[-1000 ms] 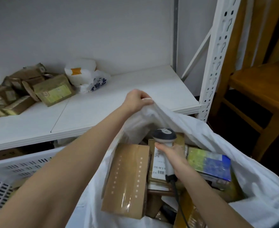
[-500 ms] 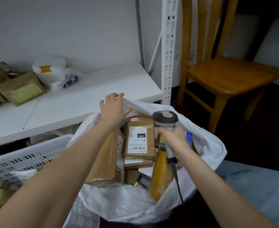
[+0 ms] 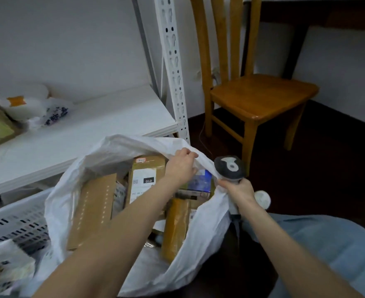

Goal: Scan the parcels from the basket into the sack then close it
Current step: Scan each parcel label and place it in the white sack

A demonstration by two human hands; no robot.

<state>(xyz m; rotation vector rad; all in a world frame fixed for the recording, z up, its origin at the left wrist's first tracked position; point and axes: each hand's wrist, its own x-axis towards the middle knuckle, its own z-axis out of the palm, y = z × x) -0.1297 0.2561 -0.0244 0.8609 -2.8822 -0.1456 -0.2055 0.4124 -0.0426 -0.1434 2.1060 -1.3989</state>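
The white sack (image 3: 61,201) sits open with its mouth facing up, under both grips. The left grip (image 3: 182,166) reaches across the mouth, and its curled fingers grasp the far edge of the sack. The right grip (image 3: 237,189) is just to the right of the left grip. It is clenched round the handle of the one scanner (image 3: 230,167), and a bunch of sack cloth is gathered at its fingers. The scanner stands upright. Its round grey head is above the right grip and its cord hangs down below it.

I can count four parcels in the sack; any more underneath are too hidden to count.
- A long brown box (image 3: 93,209) with dotted lines is left of the left grip. It stands on end and leans, with its long side running up and away.
- A box with a white label (image 3: 147,179) is just left of the left grip. It stands up and its label faces the camera.
- A blue box (image 3: 201,181) lies between the two grips.
- A long yellow parcel (image 3: 175,229) is below the left grip, with its long side running near to far.

One white basket (image 3: 11,222) is far left of the left grip, touching the sack. A white shelf (image 3: 91,134) is behind the sack. One wooden chair (image 3: 259,97) stands beyond the right grip.
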